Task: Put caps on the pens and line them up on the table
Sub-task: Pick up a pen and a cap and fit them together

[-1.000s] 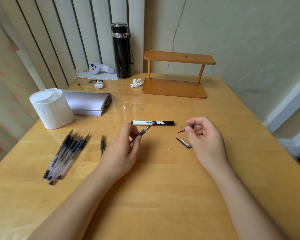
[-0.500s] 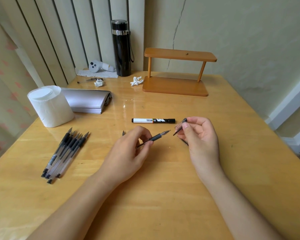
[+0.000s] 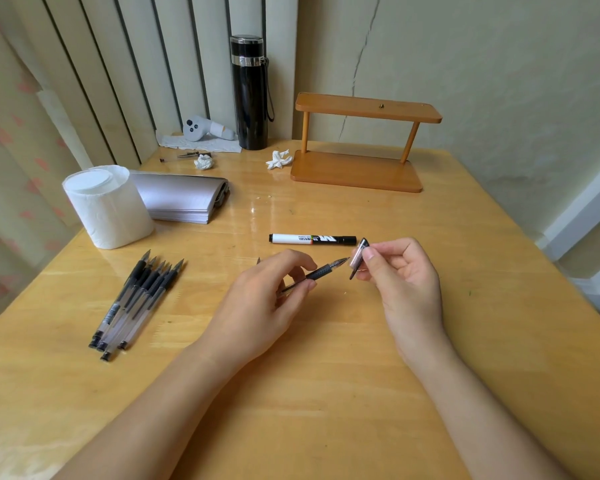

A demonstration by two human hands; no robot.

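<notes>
My left hand [image 3: 267,303] grips an uncapped black gel pen [image 3: 321,271], tip pointing right and slightly up. My right hand [image 3: 400,275] pinches a clear pen cap [image 3: 358,257] with a black end and clip, held just right of the pen tip; a small gap separates them. Several uncapped gel pens [image 3: 136,299] lie bunched side by side on the table's left, tips pointing away from me. A capped black-and-white marker [image 3: 312,239] lies crosswise just beyond my hands. The tip of another pen [image 3: 258,260] shows behind my left hand.
A white paper roll [image 3: 106,206] and a silver pouch [image 3: 181,199] sit at the left. A black flask [image 3: 249,93], a wooden stand [image 3: 361,147], crumpled tissues [image 3: 279,160] and a white controller [image 3: 201,128] are at the back. The wooden table [image 3: 326,393] spreads in front.
My hands have come closer together: the left brought the pen's tip rightwards and the right turned the cap so its open end faces the tip. The view shifted slightly.
</notes>
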